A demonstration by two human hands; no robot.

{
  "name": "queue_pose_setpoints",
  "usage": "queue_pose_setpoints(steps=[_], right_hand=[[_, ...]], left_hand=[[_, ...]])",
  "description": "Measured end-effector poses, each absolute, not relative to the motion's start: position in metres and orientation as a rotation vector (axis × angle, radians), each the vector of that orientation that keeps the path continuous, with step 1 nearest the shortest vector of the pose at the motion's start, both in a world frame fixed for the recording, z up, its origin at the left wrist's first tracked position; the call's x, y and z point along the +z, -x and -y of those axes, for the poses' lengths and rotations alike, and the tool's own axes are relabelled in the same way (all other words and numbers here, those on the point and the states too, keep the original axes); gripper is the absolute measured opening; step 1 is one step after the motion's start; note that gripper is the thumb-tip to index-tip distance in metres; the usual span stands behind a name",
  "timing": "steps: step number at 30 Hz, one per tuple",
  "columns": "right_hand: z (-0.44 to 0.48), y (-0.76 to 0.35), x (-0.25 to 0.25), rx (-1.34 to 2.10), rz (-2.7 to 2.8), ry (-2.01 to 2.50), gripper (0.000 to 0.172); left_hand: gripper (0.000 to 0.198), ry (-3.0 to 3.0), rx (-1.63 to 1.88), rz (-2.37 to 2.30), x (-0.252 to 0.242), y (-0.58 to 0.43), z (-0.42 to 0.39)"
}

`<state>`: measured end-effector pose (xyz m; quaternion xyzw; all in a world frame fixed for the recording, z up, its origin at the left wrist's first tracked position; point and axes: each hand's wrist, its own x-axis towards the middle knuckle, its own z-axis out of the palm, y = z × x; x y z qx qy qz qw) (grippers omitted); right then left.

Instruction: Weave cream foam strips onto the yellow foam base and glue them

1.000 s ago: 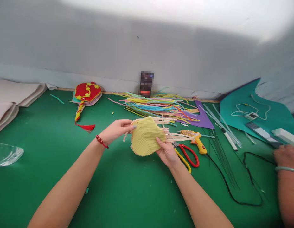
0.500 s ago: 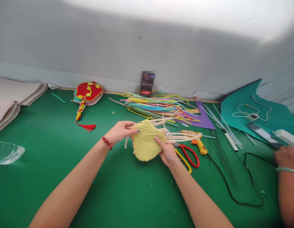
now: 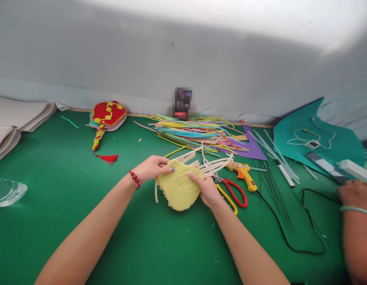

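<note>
A yellow ribbed panel [image 3: 181, 187] with a rounded lower edge is held above the green table [image 3: 118, 241]. My left hand [image 3: 154, 168] grips its upper left edge, thumb on top. On its right side my right hand [image 3: 206, 189] pinches it, thumb on the face and the other fingers hidden beneath. Cream strips [image 3: 216, 165] stick out from its upper and right edges, and one hangs down by my left hand. Just right of my right hand lie scissors [image 3: 237, 193] with a red and a yellow handle.
Colourful strips [image 3: 192, 132] lie behind the panel. A yellow glue gun [image 3: 245, 176] with a black cord is at the right. Another person's hand [image 3: 355, 194] rests at the far right. A red fan [image 3: 109, 113] lies back left, a clear dish [image 3: 8, 192] at left.
The yellow panel has turned and tilted, its lower edge now nearer to me. Its cream strips point more upward. Both my hands keep their hold. The view has shifted slightly.
</note>
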<state>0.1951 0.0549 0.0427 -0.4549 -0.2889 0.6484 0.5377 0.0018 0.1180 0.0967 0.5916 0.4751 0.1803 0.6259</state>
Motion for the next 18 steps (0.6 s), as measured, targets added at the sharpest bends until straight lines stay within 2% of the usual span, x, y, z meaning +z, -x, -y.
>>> queue_pose_setpoints(steps=[4,9,15,18], right_hand=[[-0.055,-0.195,0.042,1.527,0.718,1.073,0.04],[-0.053,-0.194,0.043,1.58,0.692,1.092,0.039],[-0.055,-0.197,0.044,1.523,0.688,1.131,0.041],[-0.055,-0.198,0.043,1.513,0.721,1.098,0.04]], left_hand=[[0.037,-1.392,0.366,-1.057,0.095,-0.004,-0.116],[0.028,-1.466,0.329,-1.115,0.088,-0.007,-0.116],[0.035,-1.443,0.343,-1.08,0.09,-0.01,-0.115],[0.031,-1.437,0.32,-1.085,0.087,-0.013,-0.113]])
